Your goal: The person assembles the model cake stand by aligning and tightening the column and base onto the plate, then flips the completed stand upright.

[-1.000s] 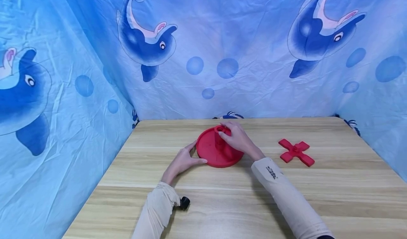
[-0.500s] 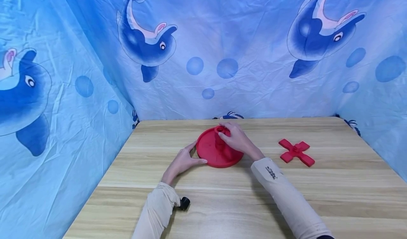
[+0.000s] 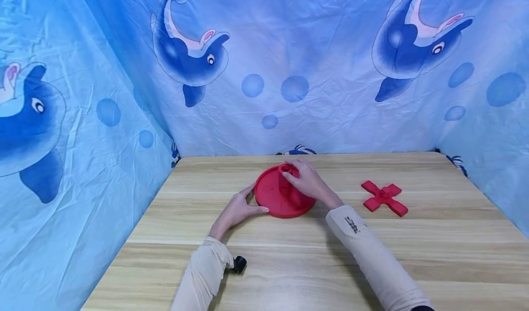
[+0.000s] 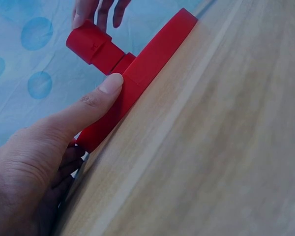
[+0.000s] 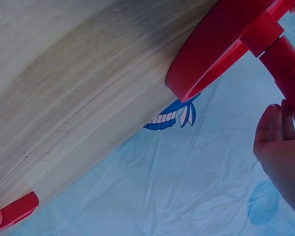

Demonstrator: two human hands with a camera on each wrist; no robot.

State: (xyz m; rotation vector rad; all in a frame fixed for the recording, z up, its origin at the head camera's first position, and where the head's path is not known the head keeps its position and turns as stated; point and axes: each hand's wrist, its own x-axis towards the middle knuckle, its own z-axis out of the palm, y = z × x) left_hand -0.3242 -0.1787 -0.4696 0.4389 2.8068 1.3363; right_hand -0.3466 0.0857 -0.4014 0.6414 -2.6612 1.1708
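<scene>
A red round base with a raised rim (image 3: 267, 195) lies flat on the table. My left hand (image 3: 237, 208) grips its near-left rim; the thumb lies along the rim in the left wrist view, with the other fingers largely hidden. Above the base stands a red stepped cylindrical post (image 3: 284, 184), hollow at the top. Its wide upper end is pinched between the thumb and fingers of my right hand (image 3: 307, 181). A thin seam shows between the post (image 5: 279, 60) and a short stub on the base in the right wrist view.
A flat red four-armed cross piece (image 3: 384, 198) with a central knob lies to the right on the wooden table (image 3: 285, 265). Blue dolphin-printed cloth (image 3: 264, 49) hangs behind and beside the table. A small black device (image 3: 239, 264) sits at my left wrist.
</scene>
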